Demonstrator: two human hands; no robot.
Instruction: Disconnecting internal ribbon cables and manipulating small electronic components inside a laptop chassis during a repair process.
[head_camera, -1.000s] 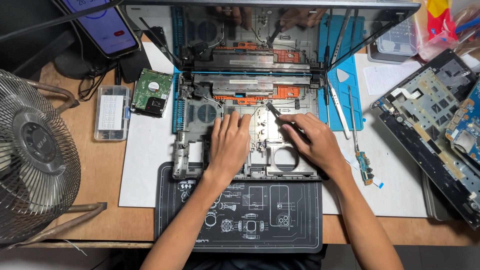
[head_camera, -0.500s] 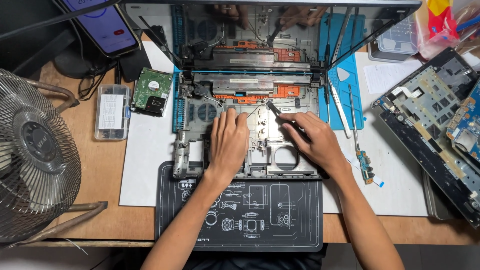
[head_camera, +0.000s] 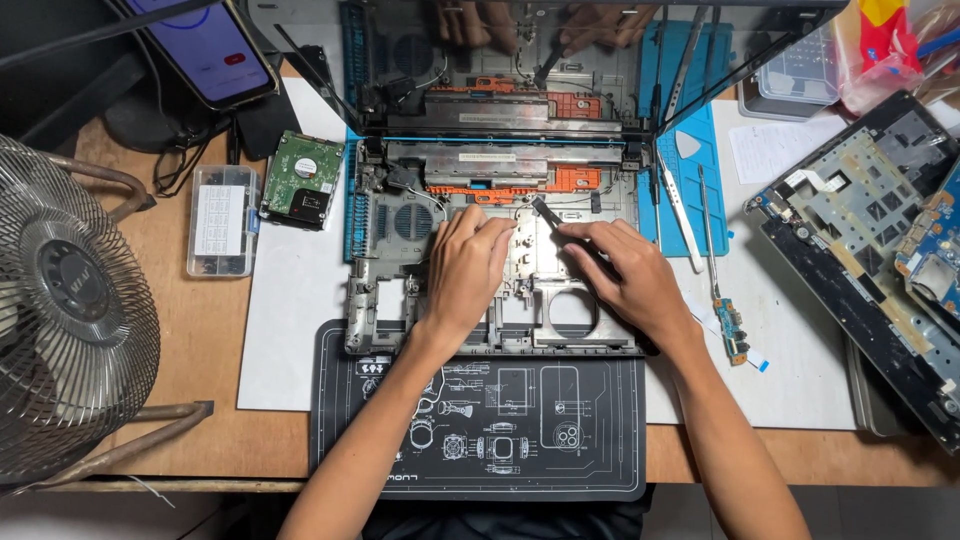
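Change: I see almost none since 1 second ago; both hands stay put on the laptop chassis (head_camera: 400, 300).
Left hand (head_camera: 468, 268): fingers together, pressed flat on the metal frame.
Right hand (head_camera: 628, 280): clamped on a black tool (head_camera: 553, 218), tip at chassis centre.
Meaning: I judge the work steady, mid-step.

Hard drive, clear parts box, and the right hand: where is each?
hard drive (head_camera: 301, 181), head view, its green circuit board.
clear parts box (head_camera: 221, 220), head view, its lid.
right hand (head_camera: 626, 281), head view, its back.
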